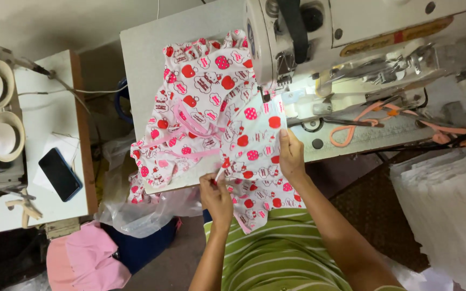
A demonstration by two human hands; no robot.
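Sewing table shot. White cotton fabric with red and pink apple print spread over the pale grey table, fed under the white sewing machine. Left hand pinched shut on the near edge, right hand pressed flat on it, fingers together. Black phone off on the side stand.

We have one view only, from a camera worn on the head, looking steeply down and slightly forward over the lap to the table and sewing machine. It sits near, with both forearms rising from the bottom edge. The frame spans side stand at left to stacked fabric at right.
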